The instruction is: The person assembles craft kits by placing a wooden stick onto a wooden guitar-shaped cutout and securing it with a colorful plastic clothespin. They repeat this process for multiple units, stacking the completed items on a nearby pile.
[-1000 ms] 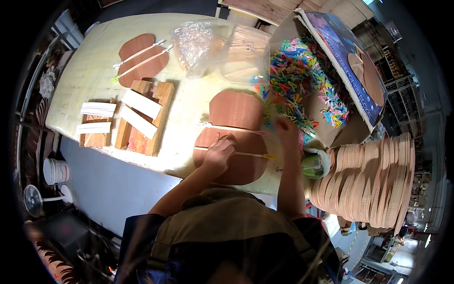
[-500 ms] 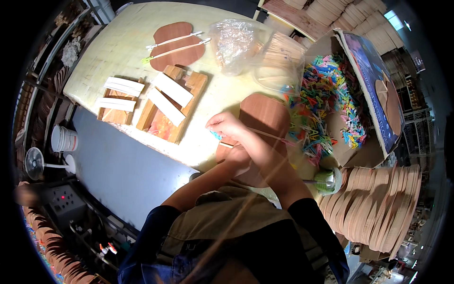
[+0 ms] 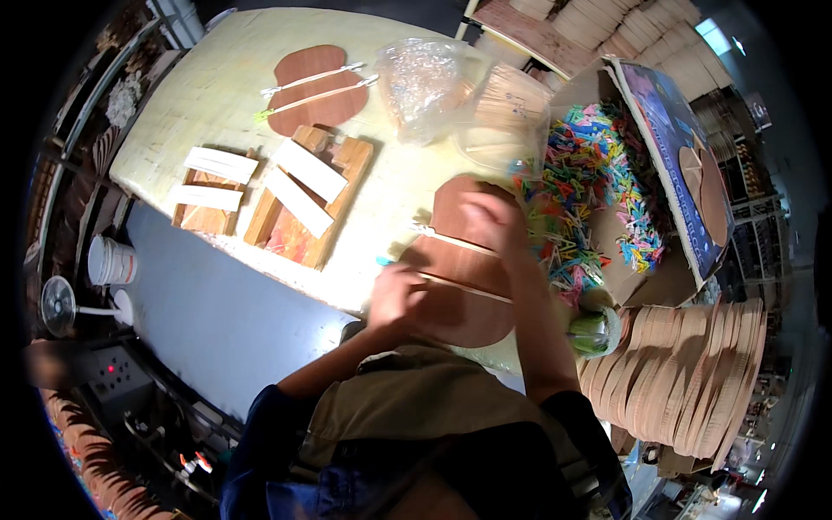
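A brown, waisted, guitar-shaped wooden panel (image 3: 459,321) lies in front of me with two thin pale strips across it. White clips (image 3: 422,228) sit at the left end of the upper strip (image 3: 468,243). My left hand (image 3: 394,293) is curled at the panel's left edge, by the end of the lower strip (image 3: 468,287). What its fingers grip is hidden. Just beyond them a small blue clip (image 3: 384,260) shows. Over the panel's upper right part is my right hand (image 3: 492,218), smeared by motion, its fingers unclear.
Right of the panel, an open box (image 3: 672,156) holds many coloured clips (image 3: 572,191). Plastic bags (image 3: 420,87) lie behind. Another panel with strips (image 3: 321,100) and wooden blocks (image 3: 334,221) bearing white pieces are on the left. A green-wrapped jar (image 3: 594,334) stands near stacked bent wood (image 3: 676,373).
My right hand has moved from the panel's left edge, where it held a blue clip, rightward and away over the panel. The white clips and both strips are now uncovered.
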Available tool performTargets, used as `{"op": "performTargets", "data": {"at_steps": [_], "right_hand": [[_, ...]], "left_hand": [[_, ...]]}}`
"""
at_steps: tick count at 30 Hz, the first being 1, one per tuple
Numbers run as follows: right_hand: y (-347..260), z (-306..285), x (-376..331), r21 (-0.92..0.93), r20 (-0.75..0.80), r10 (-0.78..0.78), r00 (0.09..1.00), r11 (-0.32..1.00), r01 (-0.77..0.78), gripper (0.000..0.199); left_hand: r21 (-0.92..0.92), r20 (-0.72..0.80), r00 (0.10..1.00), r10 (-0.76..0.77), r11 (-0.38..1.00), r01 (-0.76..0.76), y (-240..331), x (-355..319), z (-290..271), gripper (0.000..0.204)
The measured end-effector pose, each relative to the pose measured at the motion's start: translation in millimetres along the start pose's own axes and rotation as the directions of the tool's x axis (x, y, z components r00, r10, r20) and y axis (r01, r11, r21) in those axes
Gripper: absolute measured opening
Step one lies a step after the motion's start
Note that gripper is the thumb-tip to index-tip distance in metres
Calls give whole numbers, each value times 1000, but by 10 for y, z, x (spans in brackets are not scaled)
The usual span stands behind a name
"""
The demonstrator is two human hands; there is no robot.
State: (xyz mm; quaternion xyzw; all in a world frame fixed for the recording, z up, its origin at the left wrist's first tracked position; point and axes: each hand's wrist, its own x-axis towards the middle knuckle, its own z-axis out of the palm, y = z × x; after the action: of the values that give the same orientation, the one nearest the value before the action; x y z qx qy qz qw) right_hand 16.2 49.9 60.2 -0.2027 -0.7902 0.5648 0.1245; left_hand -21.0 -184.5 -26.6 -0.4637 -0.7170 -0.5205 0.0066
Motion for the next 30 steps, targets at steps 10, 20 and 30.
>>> {"op": "performTargets", "data": {"at_steps": [10,20,30], "right_hand": [[21,-1029,-1526,208,-628,165,761,977,-41,28],[153,-944,-2319,555,-682,314,661,811,186,26],[-410,-963,-3302,337,-937,322,134,935,109,16]], "left_hand": [[-367,586,484,-650,319,874,-86,-197,-502,28],[-808,-384,499,-777,544,226,-2168,1995,-1871,26],[65,-812,306,-498,442,894,-4058,2610,-1579,52]]}}
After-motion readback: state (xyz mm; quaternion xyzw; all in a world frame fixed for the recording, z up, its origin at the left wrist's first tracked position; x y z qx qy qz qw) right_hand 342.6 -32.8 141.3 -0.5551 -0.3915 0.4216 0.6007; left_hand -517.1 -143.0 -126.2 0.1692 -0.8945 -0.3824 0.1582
